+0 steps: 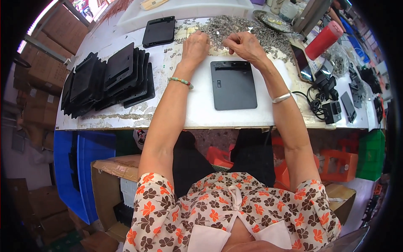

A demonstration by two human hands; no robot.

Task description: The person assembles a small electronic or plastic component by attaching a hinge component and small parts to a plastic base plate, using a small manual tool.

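Note:
A heap of small silvery metal pieces [245, 28] spreads over the far part of the table. At its left edge my left hand [196, 48] is closed, its fingertips bent down toward the tabletop; whatever they grip is hidden. My right hand [247, 45] hovers at the heap's near edge, thumb and forefinger drawn together; anything between them is too small to make out. Just nearer than both hands, a flat black plastic panel [235, 90] with a slot along its far end lies on a white foam sheet [197, 113].
Stacks of black plastic panels [121, 73] lean at the left, with another black panel [159, 31] behind. A white tray [184, 14] stands at the back. To the right are a phone [301, 63], a red bottle [323, 40] and black cabled devices [331, 111]. Below is a blue bin [69, 168].

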